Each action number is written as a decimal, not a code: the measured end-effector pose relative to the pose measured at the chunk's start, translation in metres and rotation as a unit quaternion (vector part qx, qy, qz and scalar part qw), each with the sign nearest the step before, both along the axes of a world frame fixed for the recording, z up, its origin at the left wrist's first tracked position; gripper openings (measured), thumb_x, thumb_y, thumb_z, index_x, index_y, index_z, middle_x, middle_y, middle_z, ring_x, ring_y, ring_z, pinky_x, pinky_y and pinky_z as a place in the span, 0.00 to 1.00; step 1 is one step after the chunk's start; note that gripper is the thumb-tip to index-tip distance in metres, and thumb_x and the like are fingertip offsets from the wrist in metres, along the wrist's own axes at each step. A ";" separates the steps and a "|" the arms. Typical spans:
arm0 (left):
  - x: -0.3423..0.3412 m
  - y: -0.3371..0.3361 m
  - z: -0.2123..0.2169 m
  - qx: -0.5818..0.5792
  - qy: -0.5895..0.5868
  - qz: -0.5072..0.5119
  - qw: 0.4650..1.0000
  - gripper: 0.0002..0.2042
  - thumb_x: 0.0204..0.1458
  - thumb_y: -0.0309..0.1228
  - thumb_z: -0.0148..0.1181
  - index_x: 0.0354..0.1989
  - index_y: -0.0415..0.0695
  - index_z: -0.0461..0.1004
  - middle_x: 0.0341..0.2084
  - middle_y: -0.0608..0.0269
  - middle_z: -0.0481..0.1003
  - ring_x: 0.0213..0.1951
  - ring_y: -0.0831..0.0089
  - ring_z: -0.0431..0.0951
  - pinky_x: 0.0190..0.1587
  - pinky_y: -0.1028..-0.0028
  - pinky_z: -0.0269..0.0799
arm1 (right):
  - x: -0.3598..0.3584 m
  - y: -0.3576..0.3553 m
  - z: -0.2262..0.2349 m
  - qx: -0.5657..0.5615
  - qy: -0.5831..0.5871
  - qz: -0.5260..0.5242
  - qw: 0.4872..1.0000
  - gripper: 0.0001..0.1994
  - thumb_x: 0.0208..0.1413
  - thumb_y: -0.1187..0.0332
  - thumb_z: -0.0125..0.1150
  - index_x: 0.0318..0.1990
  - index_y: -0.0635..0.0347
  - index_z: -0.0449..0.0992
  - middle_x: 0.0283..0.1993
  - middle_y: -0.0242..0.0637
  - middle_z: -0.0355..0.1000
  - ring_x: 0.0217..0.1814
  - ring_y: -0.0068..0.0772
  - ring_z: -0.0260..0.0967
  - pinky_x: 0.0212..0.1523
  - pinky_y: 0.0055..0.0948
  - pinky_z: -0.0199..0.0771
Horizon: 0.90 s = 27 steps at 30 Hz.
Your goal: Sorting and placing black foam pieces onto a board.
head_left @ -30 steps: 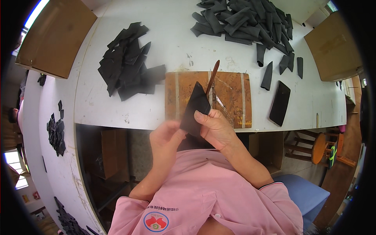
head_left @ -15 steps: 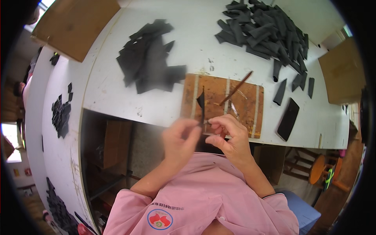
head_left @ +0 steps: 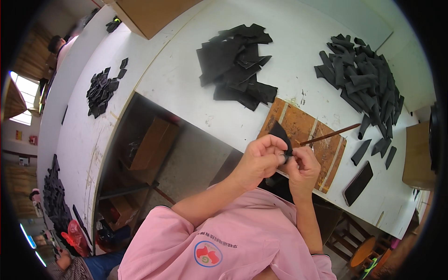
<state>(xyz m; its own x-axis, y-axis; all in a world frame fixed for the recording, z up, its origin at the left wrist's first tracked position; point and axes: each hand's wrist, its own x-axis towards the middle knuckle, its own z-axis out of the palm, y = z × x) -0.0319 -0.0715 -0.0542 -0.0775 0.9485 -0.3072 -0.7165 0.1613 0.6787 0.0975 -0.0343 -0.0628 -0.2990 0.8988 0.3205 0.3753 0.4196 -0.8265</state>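
Both hands pinch one small black piece above the front edge of a white worktop.

The white worktop carries a pile of flat black pieces on its left part and a heap of narrow black strips on its right. A brown wooden board lies at the near edge with a thin brown stick resting across it, and a dark phone lies just right of the board. The left hand and right hand meet in front of the board, each grip closed on the small black piece, which stands up between their fingertips.
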 end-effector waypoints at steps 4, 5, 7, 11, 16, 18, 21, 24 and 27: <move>0.000 0.003 0.002 0.002 0.047 -0.081 0.996 0.09 0.40 0.16 0.50 0.31 0.40 0.66 0.20 0.73 0.66 0.18 0.90 0.60 0.17 0.89 0.52 | 0.013 0.002 -0.007 -0.321 0.291 0.069 0.898 0.01 0.45 0.80 0.54 0.27 0.68 0.71 0.26 0.30 0.64 0.23 0.19 0.59 0.22 0.16 0.57; 0.005 0.007 -0.005 0.014 0.104 -0.025 0.994 0.08 0.40 0.16 0.49 0.30 0.39 0.66 0.19 0.73 0.65 0.18 0.90 0.60 0.18 0.88 0.54 | 0.014 0.002 -0.013 -0.413 0.388 0.092 0.819 0.02 0.45 0.78 0.55 0.27 0.67 0.71 0.26 0.31 0.64 0.23 0.19 0.58 0.22 0.17 0.58; 0.010 0.011 -0.015 0.031 0.247 0.057 0.967 0.05 0.41 0.19 0.50 0.28 0.35 0.66 0.16 0.66 0.68 0.18 0.84 0.67 0.21 0.82 0.66 | 0.011 -0.002 -0.018 -0.531 0.502 0.135 0.669 0.04 0.48 0.74 0.55 0.30 0.66 0.70 0.26 0.31 0.64 0.24 0.19 0.58 0.24 0.19 0.60; 0.017 0.010 -0.014 0.046 0.419 0.117 0.899 0.07 0.41 0.17 0.47 0.31 0.34 0.66 0.22 0.60 0.73 0.20 0.80 0.72 0.21 0.82 0.68 | 0.004 -0.003 -0.016 -0.526 0.482 0.125 0.689 0.06 0.52 0.69 0.53 0.32 0.62 0.65 0.29 0.32 0.65 0.28 0.20 0.60 0.26 0.20 0.62; 0.004 0.005 0.000 0.025 0.138 -0.012 0.990 0.11 0.43 0.16 0.48 0.37 0.36 0.65 0.25 0.65 0.73 0.17 0.89 0.66 0.15 0.89 0.56 | 0.011 0.000 -0.020 -0.500 0.434 0.104 0.742 0.07 0.52 0.67 0.53 0.34 0.62 0.67 0.34 0.32 0.68 0.32 0.20 0.63 0.33 0.19 0.64; -0.002 -0.001 0.010 0.063 0.027 -0.132 0.989 0.14 0.43 0.16 0.48 0.41 0.37 0.63 0.25 0.66 0.72 0.18 0.91 0.63 0.16 0.90 0.53 | 0.007 -0.011 -0.003 -0.445 0.437 0.038 0.781 0.10 0.51 0.68 0.55 0.38 0.63 0.68 0.34 0.31 0.69 0.32 0.19 0.63 0.38 0.20 0.64; -0.002 -0.005 0.021 0.130 -0.051 -0.238 0.961 0.21 0.42 0.15 0.49 0.48 0.37 0.60 0.22 0.69 0.68 0.19 0.91 0.61 0.18 0.90 0.52 | 0.019 -0.013 0.009 -0.357 0.429 0.124 0.820 0.11 0.48 0.66 0.58 0.37 0.63 0.70 0.35 0.32 0.65 0.35 0.22 0.63 0.41 0.22 0.63; -0.002 -0.010 0.044 0.194 -0.151 -0.329 0.912 0.25 0.42 0.16 0.50 0.53 0.36 0.55 0.20 0.69 0.63 0.18 0.89 0.61 0.18 0.89 0.52 | 0.020 -0.010 0.021 -0.256 0.406 0.191 0.856 0.09 0.48 0.66 0.59 0.28 0.64 0.70 0.34 0.33 0.61 0.38 0.28 0.62 0.40 0.25 0.62; 0.002 -0.016 0.056 0.109 0.059 -0.170 0.978 0.27 0.43 0.18 0.51 0.55 0.36 0.52 0.25 0.67 0.66 0.16 0.89 0.61 0.17 0.88 0.56 | 0.022 0.001 0.023 -0.213 0.454 0.191 0.844 0.08 0.49 0.70 0.56 0.24 0.63 0.65 0.34 0.37 0.62 0.37 0.33 0.64 0.37 0.27 0.63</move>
<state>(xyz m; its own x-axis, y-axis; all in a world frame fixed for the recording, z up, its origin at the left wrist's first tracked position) -0.0302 -0.0872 0.0019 0.2302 0.9677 -0.1026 -0.5612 0.2182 0.7984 0.1191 -0.0332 -0.0395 -0.3983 0.8839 0.2451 -0.5892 -0.0418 -0.8069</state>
